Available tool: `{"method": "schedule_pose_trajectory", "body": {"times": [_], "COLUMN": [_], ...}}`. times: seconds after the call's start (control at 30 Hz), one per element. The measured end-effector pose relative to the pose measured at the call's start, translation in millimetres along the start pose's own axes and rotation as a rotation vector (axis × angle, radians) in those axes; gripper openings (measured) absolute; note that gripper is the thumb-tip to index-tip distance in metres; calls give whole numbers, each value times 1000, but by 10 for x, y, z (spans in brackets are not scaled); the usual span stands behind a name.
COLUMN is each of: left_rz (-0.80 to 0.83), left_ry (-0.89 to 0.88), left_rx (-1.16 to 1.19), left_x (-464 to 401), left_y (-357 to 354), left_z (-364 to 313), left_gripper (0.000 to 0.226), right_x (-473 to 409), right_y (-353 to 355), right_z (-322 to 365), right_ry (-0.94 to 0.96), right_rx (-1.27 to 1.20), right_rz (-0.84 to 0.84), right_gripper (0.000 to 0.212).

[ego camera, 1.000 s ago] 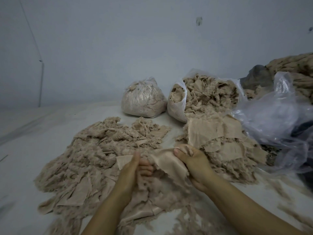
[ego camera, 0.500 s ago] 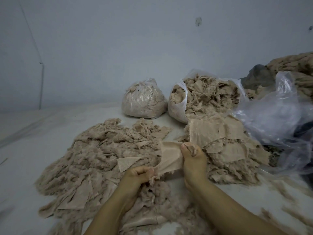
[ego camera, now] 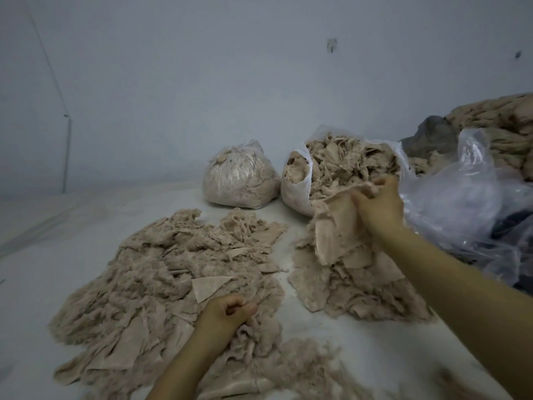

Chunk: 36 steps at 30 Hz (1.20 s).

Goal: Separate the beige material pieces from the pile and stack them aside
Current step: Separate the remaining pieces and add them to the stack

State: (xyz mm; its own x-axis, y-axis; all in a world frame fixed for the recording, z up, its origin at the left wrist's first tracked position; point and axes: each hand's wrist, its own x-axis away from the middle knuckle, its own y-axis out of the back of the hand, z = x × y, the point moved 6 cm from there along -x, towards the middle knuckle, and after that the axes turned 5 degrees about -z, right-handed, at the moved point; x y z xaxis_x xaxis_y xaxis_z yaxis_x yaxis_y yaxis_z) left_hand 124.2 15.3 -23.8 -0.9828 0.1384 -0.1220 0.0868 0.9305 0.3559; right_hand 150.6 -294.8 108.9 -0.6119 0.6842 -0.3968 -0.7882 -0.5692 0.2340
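Note:
A wide pile of beige fluff and fabric scraps (ego camera: 150, 287) covers the white surface at left and centre. A second, smaller stack of flat beige pieces (ego camera: 357, 287) lies to the right of it. My right hand (ego camera: 377, 206) is over the far end of that stack, fingers curled into a beige fabric piece (ego camera: 336, 215) lying on top. My left hand (ego camera: 227, 310) rests on the near edge of the big pile, fingers curled round a tuft of beige fluff.
A tied plastic bag of beige scraps (ego camera: 240, 183) and an open bag full of scraps (ego camera: 297, 189) stand at the back. Crumpled clear plastic (ego camera: 461, 203) lies at right, with a heap of beige material (ego camera: 501, 125) behind it. A white wall rises behind.
My right hand carried the beige piece from the front pile up and right onto the side stack. My left hand let go of that piece and stayed on the big pile.

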Motion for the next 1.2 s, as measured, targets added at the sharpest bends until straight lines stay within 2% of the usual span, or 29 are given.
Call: {"method": "schedule_pose_trajectory", "body": {"times": [0.07, 0.1, 0.17, 0.23, 0.27, 0.33, 0.37, 0.4, 0.47, 0.53, 0.63, 0.7, 0.77, 0.87, 0.9, 0.97, 1.0, 1.03, 1.07, 1.13, 1.2], "left_rz": [-49, -63, -67, 5, 67, 196, 240, 262, 207, 57, -122, -198, -275, -254, -200, -87, -68, -90, -149, -244, -223], "left_ry": [-25, -32, -1, 36, 48, 52, 25, -17, -112, -186, -176, -156, -111, -2, 26, 26, -7, -39, -50, 8, 71], "left_rx": [-42, -66, -78, -59, -90, -211, -284, -335, -293, -135, 108, 160, 178, 281, 294, 270, 263, 279, 312, 439, 544], "left_x": [-41, -62, -67, -42, -28, 6, 18, 24, 13, 8, 12, 5, -14, -26, -22, 9, 26, 30, 18, 5, 8], "left_y": [39, 47, 54, 29, 15, 8, 10, 20, 61, 124, 203, 235, 301, 313, 276, 176, 153, 163, 203, 282, 268], "left_z": [23, 30, 47, 53, 46, 70, 77, 73, -4, -112, -188, -188, -145, -70, -64, -106, -138, -172, -170, -118, -96], "left_gripper": [28, 25, 18, 48, 65, 88, 88, 79, 53, 39, 26, 19, 13, 2, 5, 13, 13, 10, 11, 12, 5], "right_x": [-59, -8, 151, 265, 327, 551, 733, 947, 1411, 1823, 2153, 2196, 2116, 1986, 1977, 2012, 2030, 2033, 2012, 1946, 1941], "right_y": [32, -19, -182, -255, -241, -210, -229, -268, -408, -590, -812, -859, -839, -754, -745, -738, -754, -778, -786, -784, -793], "right_z": [-30, -56, -208, -376, -372, -181, -65, 16, 48, -81, -332, -364, -391, -361, -341, -271, -231, -196, -186, -227, -257], "right_ry": [179, 273, 353, 316, 327, 481, 562, 590, 453, 191, -87, -174, -248, -277, -260, -158, -57, 36, 83, 64, 16], "right_rx": [383, 506, 687, 808, 823, 726, 592, 429, 128, 34, -33, -187, -275, -299, -284, -181, -116, -79, -67, -93, -157], "right_rz": [-16, 26, 219, 361, 350, 224, 200, 251, 526, 802, 980, 964, 892, 848, 869, 932, 934, 912, 871, 788, 804], "right_gripper": [46, 44, 40, 45, 48, 51, 50, 49, 44, 44, 47, 32, 26, 17, 20, 41, 37, 26, 25, 32, 30]}}
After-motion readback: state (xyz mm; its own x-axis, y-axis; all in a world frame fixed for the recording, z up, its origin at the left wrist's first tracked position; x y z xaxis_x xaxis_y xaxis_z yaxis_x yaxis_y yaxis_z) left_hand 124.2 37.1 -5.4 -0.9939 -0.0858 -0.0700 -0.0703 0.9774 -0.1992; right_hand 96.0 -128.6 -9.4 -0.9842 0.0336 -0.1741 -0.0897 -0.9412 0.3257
